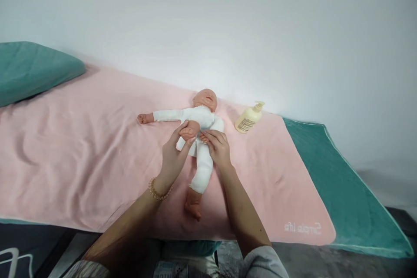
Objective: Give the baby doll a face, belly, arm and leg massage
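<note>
A baby doll [201,115] with a white cloth body lies on its back on the pink blanket [114,156], head toward the wall. One of its legs is bent up, and my left hand [174,154] grips that foot [190,130] between thumb and fingers. With fingertips pinched together, my right hand [220,148] holds the doll's small hand [203,137] over its belly. The other doll arm stretches out to the left, and the other leg [201,169] points toward me. A beaded bracelet circles my left wrist.
A cream pump bottle [249,117] stands on the blanket, right of the doll. At the far left lies a green pillow [39,69]. Green bedding [339,182] shows beyond the blanket's right edge. A white wall [208,26] rises behind the bed.
</note>
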A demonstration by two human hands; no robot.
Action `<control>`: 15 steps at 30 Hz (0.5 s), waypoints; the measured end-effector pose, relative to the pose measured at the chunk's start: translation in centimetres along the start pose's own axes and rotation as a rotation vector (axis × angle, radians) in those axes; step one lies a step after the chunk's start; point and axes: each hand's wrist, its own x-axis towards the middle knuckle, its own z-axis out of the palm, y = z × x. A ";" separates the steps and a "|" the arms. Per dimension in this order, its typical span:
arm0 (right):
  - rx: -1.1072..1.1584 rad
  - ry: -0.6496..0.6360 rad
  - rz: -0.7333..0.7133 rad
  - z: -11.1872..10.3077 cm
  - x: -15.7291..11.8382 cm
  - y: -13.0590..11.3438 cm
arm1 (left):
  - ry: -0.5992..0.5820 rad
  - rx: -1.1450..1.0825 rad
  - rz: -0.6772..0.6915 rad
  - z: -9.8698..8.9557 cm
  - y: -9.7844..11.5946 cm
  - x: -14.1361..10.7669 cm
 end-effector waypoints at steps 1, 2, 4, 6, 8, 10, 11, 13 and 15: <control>0.009 0.003 0.003 0.0 0.0 0.0 | -0.003 0.011 0.005 0.0 0.1 -0.1; 0.018 0.008 0.011 0.0 -0.1 0.0 | -0.005 0.019 0.009 -0.1 0.1 -0.3; 0.031 0.032 0.049 -0.2 -0.2 0.1 | 0.000 0.036 0.016 -0.5 0.2 -0.8; 0.056 0.102 0.125 -0.6 -0.3 0.3 | 0.012 0.059 0.032 -1.0 0.0 -1.8; 0.104 0.226 0.238 -1.1 -0.4 0.8 | 0.017 0.083 0.070 -1.7 -0.4 -3.1; 0.203 0.373 0.377 -1.5 -0.4 1.3 | 0.001 0.107 0.132 -2.6 -1.1 -4.8; 0.272 0.443 0.445 -1.7 -0.3 1.6 | -0.020 0.123 0.162 -3.2 -1.5 -5.7; 0.408 0.578 0.568 -2.1 -0.3 2.4 | -0.043 0.177 0.254 -4.5 -2.7 -7.6; 0.505 0.717 0.702 -2.5 -0.3 3.4 | -0.044 0.259 0.336 -5.9 -4.0 -9.5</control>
